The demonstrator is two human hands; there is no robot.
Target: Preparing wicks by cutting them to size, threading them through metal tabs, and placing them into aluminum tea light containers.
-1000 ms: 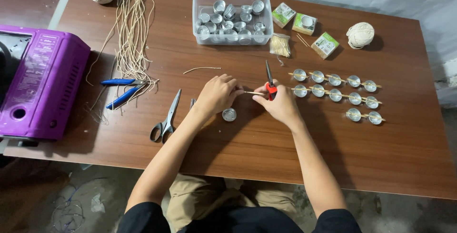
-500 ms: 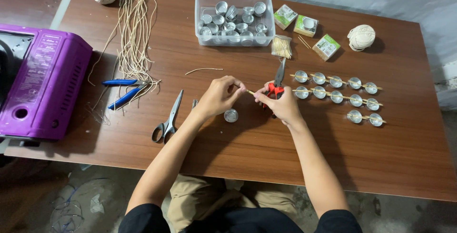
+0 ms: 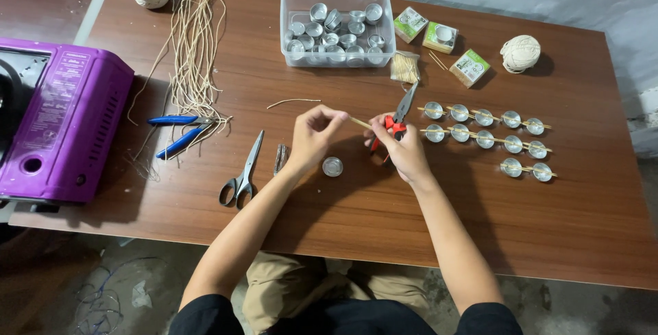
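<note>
My left hand point(image 3: 314, 135) pinches one end of a thin wooden stick point(image 3: 360, 123) above the brown table point(image 3: 534, 225). My right hand point(image 3: 401, 146) grips red-handled pliers point(image 3: 399, 114), their jaws pointing up and away, right beside the stick's other end. A small metal tealight cup point(image 3: 333, 166) lies on the table just below and between both hands. To the right, rows of metal cups with sticks laid across them point(image 3: 485, 129) are lined up.
A clear tub of metal cups point(image 3: 338, 27) stands at the back. Scissors point(image 3: 241, 174) and blue-handled pliers point(image 3: 179, 131) lie left of my hands, beside loose wick strings point(image 3: 194, 47). A purple stove case point(image 3: 58, 122) sits far left. Small boxes point(image 3: 439, 37) and twine balls point(image 3: 521, 53) rest at the back.
My right hand has tilted the pliers so the jaws swing up and to the right. Both hands have lifted slightly, still holding the stick between them.
</note>
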